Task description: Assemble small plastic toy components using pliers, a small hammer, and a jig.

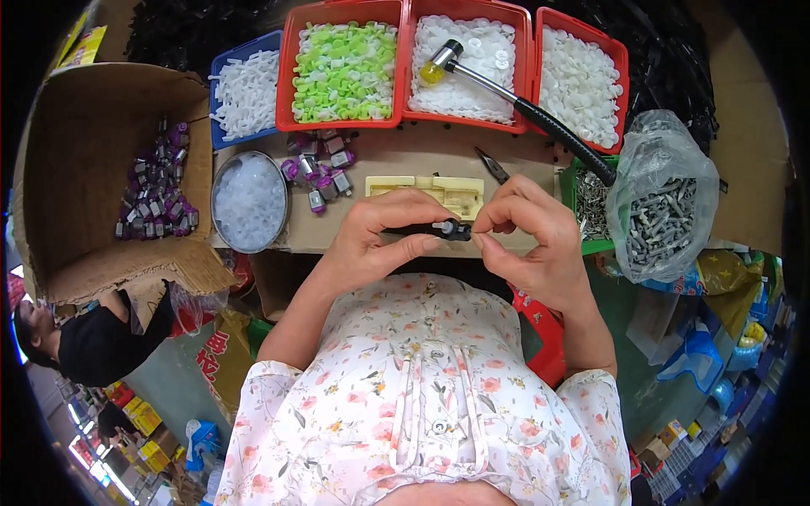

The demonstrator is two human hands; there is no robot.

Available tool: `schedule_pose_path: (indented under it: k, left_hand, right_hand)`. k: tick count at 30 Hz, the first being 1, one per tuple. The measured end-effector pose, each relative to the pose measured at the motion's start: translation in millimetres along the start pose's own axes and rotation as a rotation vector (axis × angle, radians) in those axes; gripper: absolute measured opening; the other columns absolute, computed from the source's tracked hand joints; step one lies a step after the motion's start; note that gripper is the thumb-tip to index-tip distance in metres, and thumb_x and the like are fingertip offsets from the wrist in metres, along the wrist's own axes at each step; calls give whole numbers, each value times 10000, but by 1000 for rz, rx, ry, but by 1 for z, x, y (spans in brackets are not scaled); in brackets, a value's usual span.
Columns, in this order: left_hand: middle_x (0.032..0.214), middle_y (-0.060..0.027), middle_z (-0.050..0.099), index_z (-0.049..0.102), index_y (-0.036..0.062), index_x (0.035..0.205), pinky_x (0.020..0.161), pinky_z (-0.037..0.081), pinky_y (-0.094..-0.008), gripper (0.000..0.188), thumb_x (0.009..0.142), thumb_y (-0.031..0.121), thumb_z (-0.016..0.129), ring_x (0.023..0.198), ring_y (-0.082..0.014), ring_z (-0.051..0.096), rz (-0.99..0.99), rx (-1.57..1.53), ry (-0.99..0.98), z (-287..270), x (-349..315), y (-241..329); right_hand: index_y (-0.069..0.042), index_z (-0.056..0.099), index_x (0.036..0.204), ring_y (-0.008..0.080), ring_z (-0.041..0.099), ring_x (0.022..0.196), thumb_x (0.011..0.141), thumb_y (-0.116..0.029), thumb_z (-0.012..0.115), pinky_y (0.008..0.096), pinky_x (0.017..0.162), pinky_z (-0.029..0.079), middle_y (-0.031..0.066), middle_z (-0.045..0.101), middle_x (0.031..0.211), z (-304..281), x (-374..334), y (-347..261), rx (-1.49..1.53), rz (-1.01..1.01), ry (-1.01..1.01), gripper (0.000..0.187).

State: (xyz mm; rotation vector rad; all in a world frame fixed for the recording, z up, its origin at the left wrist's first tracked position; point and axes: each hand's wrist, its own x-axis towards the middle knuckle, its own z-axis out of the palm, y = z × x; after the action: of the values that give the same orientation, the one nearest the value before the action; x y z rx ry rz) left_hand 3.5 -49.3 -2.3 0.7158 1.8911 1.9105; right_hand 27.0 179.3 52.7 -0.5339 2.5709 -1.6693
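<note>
I look in remotely on a small-parts assembly workshop, where red trays of plastic pieces, metal-and-purple components, a hammer and pliers crowd the surface, with another person and yellow cartons beyond.

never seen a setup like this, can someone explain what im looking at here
There's no machine here, just a person working bare-handed. The single picture comes from a wide fisheye camera on their head, looking down, so straight edges bend. The left hand holds a black part; the right hand has its fingertips at the end of it, though whether they grip it is unclear. Beyond them on the table sit a cream block, pliers and purple-and-silver pieces. Further back are red trays of small plastic parts, with a hammer lying over them.
</note>
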Motion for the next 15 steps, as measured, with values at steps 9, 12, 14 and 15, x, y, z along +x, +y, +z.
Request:
schedule_pose_path:
  k: [9,12,14,15]
  left_hand:
    - [997,-149,695,714,-28,1077,799,505,-335,278,818,68,751,924,-247,662,-3,18,-78,0,4,9]
    - [991,-147,694,718,-31,1069,794,506,-333,269,817,57,746,918,-246,664,-8,1,-145,1,5,10]
    - [987,-146,694,719,-33,1066,791,506,-331,265,816,51,743,915,-245,665,-2,13,-175,3,5,11]
    - [987,-147,694,719,-34,1066,792,507,-331,263,817,45,741,917,-245,665,-26,7,-189,3,5,11]
  right_hand:
    - [-3,633,834,128,546,679,741,15,707,259,617,424,43,575,795,-7,-3,4,47,-17,-51,120]
    - [-32,620,819,98,531,679,747,-41,746,251,640,400,6,571,790,-20,1,3,212,175,-189,146]
    - [-57,605,808,71,514,683,743,-97,790,244,661,382,-25,568,782,-26,5,4,273,359,-338,200]
    - [-57,605,808,71,514,683,743,-97,790,244,661,382,-25,568,782,-27,5,5,274,361,-331,200]
